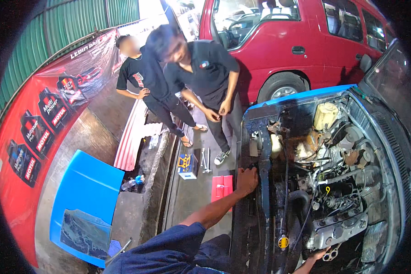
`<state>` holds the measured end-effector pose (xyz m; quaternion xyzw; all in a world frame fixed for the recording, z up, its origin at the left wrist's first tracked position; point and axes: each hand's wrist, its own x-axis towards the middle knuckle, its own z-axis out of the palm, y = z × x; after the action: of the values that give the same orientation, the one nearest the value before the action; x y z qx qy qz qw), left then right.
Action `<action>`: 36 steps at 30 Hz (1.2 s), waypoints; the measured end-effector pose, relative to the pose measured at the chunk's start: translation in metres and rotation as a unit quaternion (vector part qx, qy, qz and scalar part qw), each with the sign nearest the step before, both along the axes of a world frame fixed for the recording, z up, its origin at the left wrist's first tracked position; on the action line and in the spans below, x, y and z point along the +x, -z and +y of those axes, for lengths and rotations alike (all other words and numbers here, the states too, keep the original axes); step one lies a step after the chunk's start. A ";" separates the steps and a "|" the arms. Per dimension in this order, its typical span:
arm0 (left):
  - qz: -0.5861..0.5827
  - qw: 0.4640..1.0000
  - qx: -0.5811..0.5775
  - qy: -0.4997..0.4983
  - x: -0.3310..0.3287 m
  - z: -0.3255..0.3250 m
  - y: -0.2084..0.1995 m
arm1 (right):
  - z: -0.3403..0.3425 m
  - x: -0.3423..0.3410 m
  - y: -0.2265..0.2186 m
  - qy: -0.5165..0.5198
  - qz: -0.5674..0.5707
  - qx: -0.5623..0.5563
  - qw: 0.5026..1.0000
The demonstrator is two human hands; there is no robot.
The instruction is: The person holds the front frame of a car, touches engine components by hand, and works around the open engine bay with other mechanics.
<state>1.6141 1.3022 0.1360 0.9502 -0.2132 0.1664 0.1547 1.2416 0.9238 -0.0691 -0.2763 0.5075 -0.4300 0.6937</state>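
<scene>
I stand at the front of a car with its engine bay uncovered. My left hand is closed over the dark front panel of the car, fingers curled at its edge. Low in the bay, my right hand reaches beside the grey engine cover. Its fingers are closed at a metal part with two round openings; the engine cover partly hides the hand. A yellow-topped radiator cap sits between the two hands. Nearby are a black hose and a yellow dipstick loop.
Two people stand across from me. On the floor lie a red toolbox, a boxed battery and wrenches. A blue panel lies left beside a pit edge. A red van is parked behind.
</scene>
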 end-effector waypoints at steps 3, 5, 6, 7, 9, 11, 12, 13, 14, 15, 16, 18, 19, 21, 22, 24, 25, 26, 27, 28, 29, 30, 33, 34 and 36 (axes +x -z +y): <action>-0.023 1.000 0.001 -0.017 0.000 0.003 0.004 | 0.002 0.004 0.003 0.020 0.068 -0.008 0.997; -0.034 0.999 -0.008 -0.016 0.000 0.000 0.004 | -0.002 -0.002 0.010 0.029 0.164 -0.117 0.979; -0.018 1.000 -0.019 -0.008 0.000 -0.005 0.003 | -0.006 -0.009 0.014 0.034 0.211 -0.172 0.962; -0.004 1.000 -0.026 -0.005 0.000 -0.005 0.002 | -0.007 -0.010 0.018 0.038 0.257 -0.222 0.940; -0.009 0.999 -0.032 -0.003 -0.001 -0.005 0.001 | -0.008 -0.013 0.026 0.037 0.274 -0.254 0.927; -0.021 0.999 -0.022 -0.021 -0.002 0.012 0.001 | 0.003 0.009 0.031 0.034 0.201 -0.173 0.964; -0.022 0.999 -0.023 -0.031 -0.003 0.023 0.000 | 0.010 0.022 0.035 0.038 0.131 -0.092 0.986; -0.017 0.999 -0.037 -0.021 -0.003 0.016 -0.001 | 0.002 0.013 0.046 0.045 0.134 -0.094 0.985; -0.007 0.998 -0.056 0.005 -0.002 -0.005 -0.001 | -0.024 -0.020 0.062 0.076 0.231 -0.250 0.937; -0.012 0.997 -0.074 0.016 0.000 -0.013 -0.002 | -0.043 -0.037 0.073 0.090 0.317 -0.391 0.859; -0.022 0.997 -0.078 0.012 0.000 -0.010 -0.002 | -0.050 -0.040 0.082 0.087 0.314 -0.392 0.860; -0.013 0.997 -0.073 0.005 0.001 -0.004 -0.001 | -0.057 -0.044 0.089 0.053 0.315 -0.331 0.888; -0.012 0.997 -0.073 0.011 0.000 -0.009 -0.004 | -0.058 -0.049 0.085 0.062 0.314 -0.332 0.887; -0.013 0.999 -0.049 -0.008 -0.001 0.002 0.002 | -0.034 -0.023 0.075 0.045 0.266 -0.269 0.925; -0.010 0.999 -0.039 -0.014 -0.001 0.005 0.005 | -0.021 -0.010 0.062 0.039 0.222 -0.215 0.950; -0.003 0.999 -0.039 -0.010 0.000 0.003 0.004 | -0.013 -0.003 0.035 0.037 0.116 -0.116 0.986; 0.003 0.999 -0.040 -0.006 0.000 0.003 0.004 | -0.014 -0.001 0.025 0.021 0.069 -0.078 0.994; 0.003 0.999 -0.041 -0.005 -0.001 0.003 0.003 | -0.016 0.002 0.016 0.005 0.024 -0.037 0.999; 0.008 0.999 -0.040 -0.011 -0.001 0.003 0.003 | -0.014 0.003 0.009 -0.030 -0.069 0.046 0.996; 0.013 0.999 -0.041 -0.014 0.000 0.001 0.001 | -0.015 0.001 0.004 -0.028 -0.070 0.044 0.996; 0.012 0.999 -0.042 -0.012 0.000 0.000 0.000 | -0.015 0.000 0.001 -0.040 -0.085 0.046 0.995; 0.008 0.999 -0.051 -0.008 -0.002 0.000 0.000 | -0.015 -0.001 -0.002 -0.053 -0.100 0.049 0.992; 0.004 0.998 -0.057 -0.006 -0.001 -0.001 -0.002 | -0.017 -0.007 -0.004 -0.094 -0.145 0.057 0.983; 0.005 0.998 -0.054 -0.009 -0.002 -0.002 -0.002 | -0.017 -0.009 -0.004 -0.107 -0.159 0.061 0.980; 0.014 0.998 -0.052 -0.010 -0.002 0.000 -0.001 | -0.019 -0.009 -0.005 -0.102 -0.167 0.050 0.979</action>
<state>1.6122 1.3022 0.1374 0.9453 -0.1923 0.1653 0.2051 1.2323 0.9045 -0.0644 -0.2159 0.3742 -0.3708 0.8221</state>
